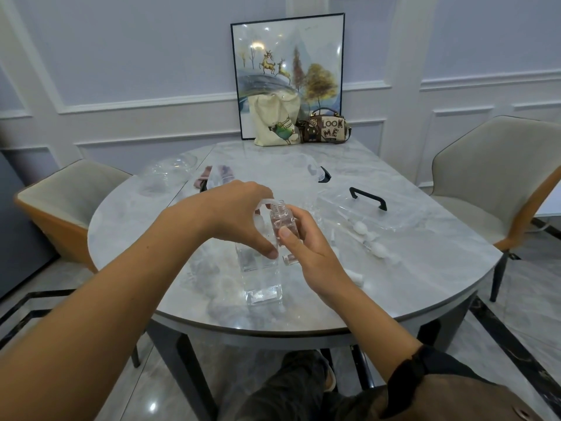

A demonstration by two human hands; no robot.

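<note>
A small square bottle (pixel 281 221) of pinkish liquid is held just above the tall clear container (pixel 263 282), which stands on the counter (pixel 425 268) toward its near edge. The bottle is enclosed upright in the grip of the right hand (pixel 306 241), with the thumb laid across its front face, and its neck is seen uncovered. A white cap piece (pixel 264 202) is pinched in the grip of the left hand (pixel 239 217), just left of the neck and above the same container; whether it touches the neck cannot be told. The work is judged to be at the closure stage: the bottle is in hand and the cap is off, neither seated on the neck nor set down. Right of the container, white bulb-shaped pieces (pixel 378 249) are laid on the counter, and a clear case with a black handle (pixel 368 198) is placed beyond them. A cloth bag (pixel 274 123) is stood far behind the container.
</note>
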